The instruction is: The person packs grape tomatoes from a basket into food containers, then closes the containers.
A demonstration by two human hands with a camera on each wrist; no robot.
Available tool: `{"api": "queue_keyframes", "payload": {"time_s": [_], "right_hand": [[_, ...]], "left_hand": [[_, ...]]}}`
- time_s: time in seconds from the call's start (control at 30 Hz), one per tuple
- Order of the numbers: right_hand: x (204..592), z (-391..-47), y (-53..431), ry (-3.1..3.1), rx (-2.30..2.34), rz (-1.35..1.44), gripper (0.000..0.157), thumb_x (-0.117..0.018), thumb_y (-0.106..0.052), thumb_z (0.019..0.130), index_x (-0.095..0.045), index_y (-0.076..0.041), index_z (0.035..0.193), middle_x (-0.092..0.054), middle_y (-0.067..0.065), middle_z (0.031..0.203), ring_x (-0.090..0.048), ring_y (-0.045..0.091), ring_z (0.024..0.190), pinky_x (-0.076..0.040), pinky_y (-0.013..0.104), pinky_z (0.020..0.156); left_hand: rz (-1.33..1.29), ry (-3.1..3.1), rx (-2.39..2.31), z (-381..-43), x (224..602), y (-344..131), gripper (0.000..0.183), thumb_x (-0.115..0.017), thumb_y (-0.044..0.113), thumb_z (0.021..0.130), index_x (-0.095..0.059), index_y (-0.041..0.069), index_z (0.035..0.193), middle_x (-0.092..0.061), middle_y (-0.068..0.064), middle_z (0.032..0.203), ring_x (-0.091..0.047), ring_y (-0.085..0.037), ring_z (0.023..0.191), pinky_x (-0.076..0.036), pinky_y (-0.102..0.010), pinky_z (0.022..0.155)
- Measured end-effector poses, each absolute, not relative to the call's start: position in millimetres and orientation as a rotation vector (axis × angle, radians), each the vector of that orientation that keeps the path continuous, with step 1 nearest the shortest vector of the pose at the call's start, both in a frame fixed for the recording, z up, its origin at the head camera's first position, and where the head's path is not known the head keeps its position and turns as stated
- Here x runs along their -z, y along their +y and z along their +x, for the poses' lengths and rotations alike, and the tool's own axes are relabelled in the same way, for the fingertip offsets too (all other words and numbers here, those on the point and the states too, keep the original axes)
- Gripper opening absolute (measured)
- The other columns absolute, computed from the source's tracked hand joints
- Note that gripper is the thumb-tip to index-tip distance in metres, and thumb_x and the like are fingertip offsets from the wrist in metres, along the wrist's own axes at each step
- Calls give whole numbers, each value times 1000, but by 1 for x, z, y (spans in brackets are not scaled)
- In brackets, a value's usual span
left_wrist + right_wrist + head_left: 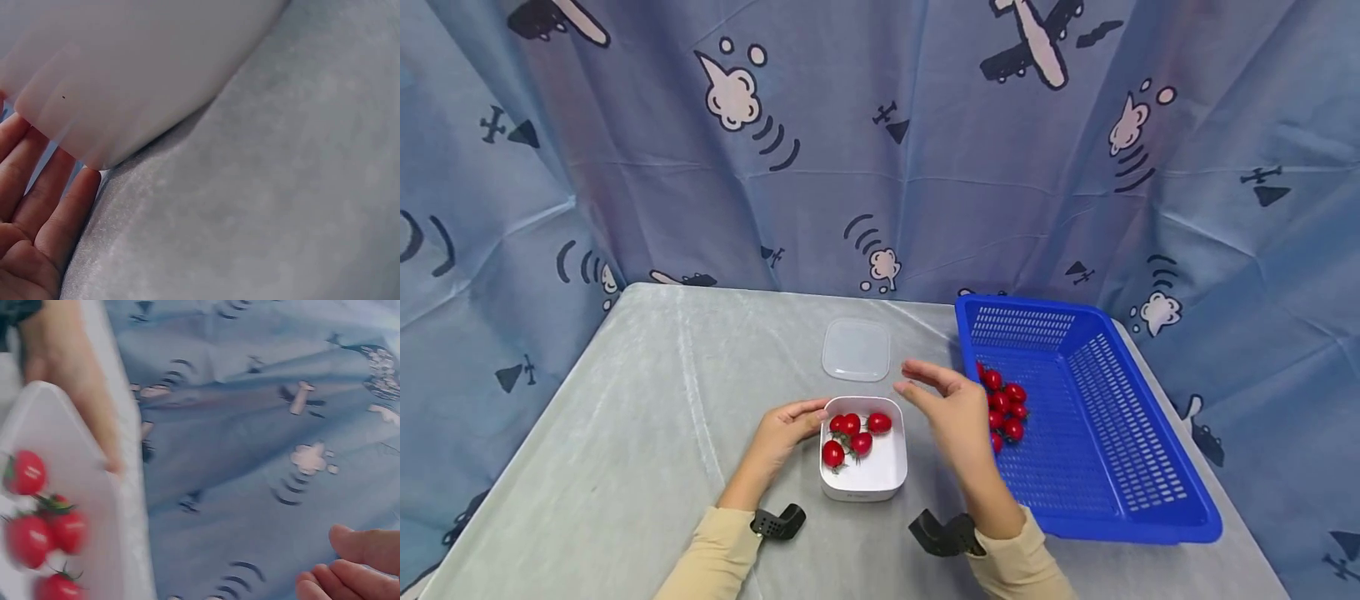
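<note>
A small white square container (868,475) stands on the table with several red cherry tomatoes (861,443) inside, some with green stems. My left hand (786,433) rests against its left side, fingers extended and the thumb at the rim. In the left wrist view, fingertips (90,178) touch the container's pale wall (156,69). My right hand (958,417) is raised between the container and a blue basket, thumb and fingers apart with nothing between them. The right wrist view has the tomatoes (30,540) at its left and my right fingers (350,575) at its lower right.
The blue perforated basket (1075,467) sits at the right, with several more cherry tomatoes (1013,429) along its left side. Behind the container lies a clear square lid (856,350). A patterned blue curtain (820,208) hangs along the table's (625,433) back edge.
</note>
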State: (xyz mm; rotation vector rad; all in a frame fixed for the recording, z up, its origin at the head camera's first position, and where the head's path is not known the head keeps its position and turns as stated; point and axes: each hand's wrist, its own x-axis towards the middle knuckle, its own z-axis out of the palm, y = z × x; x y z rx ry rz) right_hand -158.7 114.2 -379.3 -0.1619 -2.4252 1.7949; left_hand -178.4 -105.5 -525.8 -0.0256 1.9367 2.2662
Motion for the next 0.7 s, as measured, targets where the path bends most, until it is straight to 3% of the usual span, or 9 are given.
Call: {"api": "queue_keyframes", "payload": {"time_s": [0.17, 0.4, 0.7], "right_hand": [[353, -168, 146, -2386, -1853, -194, 35, -78, -13, 86, -72, -2, 118, -75, 8, 113, -70, -1, 91, -55, 12, 84], [340, -184, 193, -2427, -1811, -214, 46, -78, -22, 87, -67, 1, 125, -72, -24, 89, -70, -6, 86, -55, 10, 81], [349, -210, 241, -2536, -1848, -121, 52, -75, -22, 90, -61, 7, 131, -70, -28, 86, -67, -10, 83, -55, 9, 77]], "left_hand": [[-10, 1953, -2266, -179, 525, -105, 39, -68, 9, 93, -62, -12, 125, -75, -5, 113, -68, 1, 94, -57, -20, 86], [-55, 1941, -2276, -180, 524, -104, 38, -69, 10, 92, -64, -10, 124, -75, -7, 113, -69, -2, 94, -57, -21, 86], [-68, 1950, -2262, -179, 524, -103, 37, -67, 8, 93, -63, -11, 124, -71, -16, 119, -69, -1, 93, -57, -20, 87]]}}
